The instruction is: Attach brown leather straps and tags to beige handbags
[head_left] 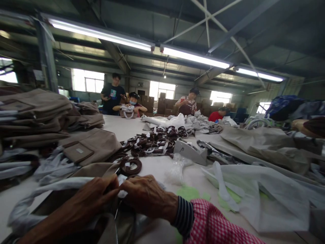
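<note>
My left hand [101, 193] and my right hand [149, 196] meet at the front of the table, their fingers pinched together. Between the fingertips is a small piece of white wrapping [122, 194]; whether it is paper or foam I cannot tell. Below them lies a taupe bag [127, 222], with a metal zipper line running down it. Its handle [56, 184], wrapped in white, loops out to the left under my left forearm. Just beyond my fingers sits a coiled brown strap [130, 166] with a white wrap on it.
Taupe bags [38, 115] are stacked at the left. Many brown straps [157, 139] lie mid-table beside a grey tape dispenser [190, 150]. White sheets [276, 193] and green paper pieces [189, 192] spread at right. Several co-workers, one a person in a dark shirt [113, 96], are across the table.
</note>
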Motion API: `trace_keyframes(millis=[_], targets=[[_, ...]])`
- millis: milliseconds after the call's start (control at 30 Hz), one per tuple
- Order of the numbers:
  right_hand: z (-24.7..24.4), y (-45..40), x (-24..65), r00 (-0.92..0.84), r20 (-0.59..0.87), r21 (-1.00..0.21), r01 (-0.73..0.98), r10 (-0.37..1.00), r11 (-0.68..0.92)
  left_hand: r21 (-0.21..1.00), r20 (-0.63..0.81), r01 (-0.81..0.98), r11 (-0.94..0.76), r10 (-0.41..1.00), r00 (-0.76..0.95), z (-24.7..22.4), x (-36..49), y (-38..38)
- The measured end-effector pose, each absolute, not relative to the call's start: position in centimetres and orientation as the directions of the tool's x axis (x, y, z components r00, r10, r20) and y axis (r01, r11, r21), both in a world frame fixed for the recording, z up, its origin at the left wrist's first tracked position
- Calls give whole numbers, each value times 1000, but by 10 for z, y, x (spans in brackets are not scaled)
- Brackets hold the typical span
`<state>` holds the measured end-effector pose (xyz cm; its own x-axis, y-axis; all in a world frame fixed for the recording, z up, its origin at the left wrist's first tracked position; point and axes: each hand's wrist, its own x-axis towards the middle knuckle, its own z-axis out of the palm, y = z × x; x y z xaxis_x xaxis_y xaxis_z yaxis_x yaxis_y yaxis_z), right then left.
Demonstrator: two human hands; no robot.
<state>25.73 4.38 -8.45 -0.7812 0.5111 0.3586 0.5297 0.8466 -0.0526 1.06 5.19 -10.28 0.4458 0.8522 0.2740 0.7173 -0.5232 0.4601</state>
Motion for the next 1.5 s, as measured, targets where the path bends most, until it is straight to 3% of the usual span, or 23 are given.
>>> trace_keyframes(millis=[67,267,467,667,900,1167,1233,1333,1433,1500], targets=[[-82,43,261,-760,324,-76,572,563,817,496,119,761,-418,901,418,-92,20,47],[-89,40,265,-799,249,-146,527,547,837,600,28,724,-340,913,406,-80,9,34],[-96,33,258,-816,293,-204,456,498,866,511,123,649,-564,795,594,-69,-13,25],[-97,31,257,-817,331,-232,415,472,880,503,-81,659,-560,729,680,-52,1,27],[-94,33,260,-827,306,-240,412,471,879,470,-96,702,-536,759,644,-57,3,31],[-86,31,262,-810,265,-236,471,523,850,661,-45,679,-318,887,460,-64,-2,20],[-79,30,263,-792,282,-304,462,542,833,726,-14,630,-275,910,414,-61,2,18],[-74,29,263,-723,287,-614,365,628,700,840,25,487,-238,915,403,-54,9,19],[-77,28,259,-685,150,-925,157,712,346,927,-7,337,-164,892,453,-54,13,23],[-81,28,255,-690,40,-993,53,723,106,957,-35,269,-113,871,491,-58,15,28]])
